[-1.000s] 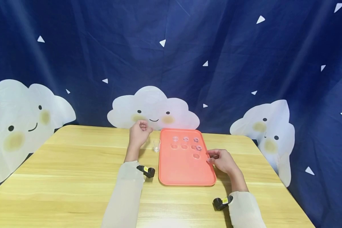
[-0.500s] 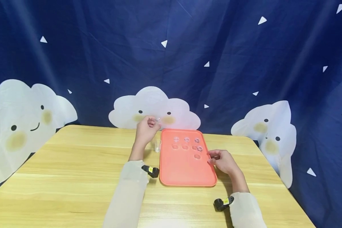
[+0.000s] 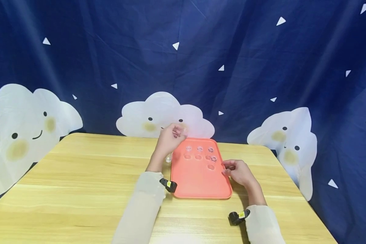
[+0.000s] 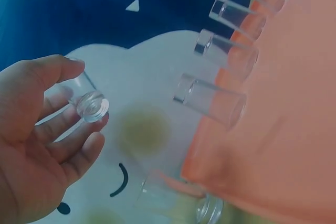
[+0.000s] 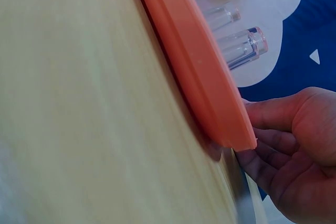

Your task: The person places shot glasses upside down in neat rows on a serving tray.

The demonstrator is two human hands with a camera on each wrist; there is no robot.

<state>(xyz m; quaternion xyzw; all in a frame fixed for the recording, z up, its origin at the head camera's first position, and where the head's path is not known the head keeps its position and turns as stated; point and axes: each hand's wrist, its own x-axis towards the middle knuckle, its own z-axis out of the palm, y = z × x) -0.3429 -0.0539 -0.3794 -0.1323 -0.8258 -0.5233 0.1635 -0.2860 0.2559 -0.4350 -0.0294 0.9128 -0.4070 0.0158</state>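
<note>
My left hand [image 3: 170,138] holds a small clear shot glass [image 4: 90,98] between thumb and fingers, above the far left corner of the orange tray [image 3: 198,184]. In the left wrist view the glass is tilted, with its thick base towards the camera. Several more shot glasses [image 4: 211,100] stand upside down on the tray, towards its far end. Another shot glass [image 3: 169,158] stands on the table just left of the tray, partly hidden by my left forearm. My right hand [image 3: 239,172] grips the tray's right edge, thumb at the rim and fingers at its underside.
The tray lies on a light wooden table [image 3: 88,183]. Behind the table's far edge hangs a dark blue curtain [image 3: 140,51] printed with clouds and triangles. Each sleeve carries a small black wrist camera [image 3: 238,217].
My left hand has moved right, from above the table's left side to over the tray's far left corner, with the shot glass in it. The right hand stays at the tray edge.
</note>
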